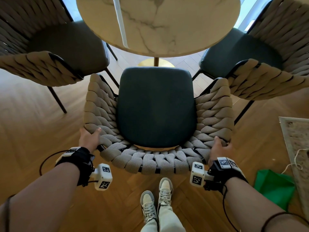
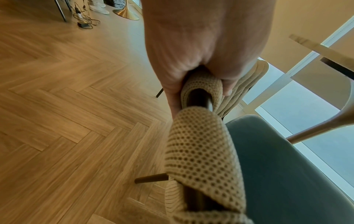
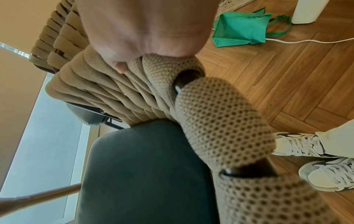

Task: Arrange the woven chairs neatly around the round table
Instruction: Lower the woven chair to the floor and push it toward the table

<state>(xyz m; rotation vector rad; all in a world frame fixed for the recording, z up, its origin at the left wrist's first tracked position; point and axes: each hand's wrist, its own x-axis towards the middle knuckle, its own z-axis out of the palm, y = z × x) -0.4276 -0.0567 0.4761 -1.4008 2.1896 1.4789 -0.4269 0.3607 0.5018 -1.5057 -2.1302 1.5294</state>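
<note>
The middle woven chair (image 1: 156,108) is held at its curved back rail by both hands, and it is faced toward the round marble bench (image 1: 158,22), its dark seat front lying just short of the bench edge above the brass base (image 1: 156,63). The grip of the left hand (image 1: 88,138) is closed around the left rear corner of the rail: the thumb is laid over the woven band on the inner side, and the fingers are wrapped down the outer side. In the left wrist view the same hand (image 2: 201,50) is seen clamped on a beige mesh band, with the dark metal tube (image 2: 199,99) showing just below the grip. The grip of the right hand (image 1: 220,149) is likewise closed around the right rear corner, thumb on the inner face; in the right wrist view the hand (image 3: 141,30) is pressed onto the webbing with the thumb tip resting on the bands. A second woven chair (image 1: 50,47) is set at the left of the bench and a third woven chair (image 1: 260,61) at the right, their arms near the middle chair's arms. The person's two sneakers (image 1: 157,200) are planted on the herringbone floor (image 1: 41,114) directly behind the held chair. A green bag (image 1: 275,186) and a rug corner (image 1: 297,139) are seen on the floor at the right.
</note>
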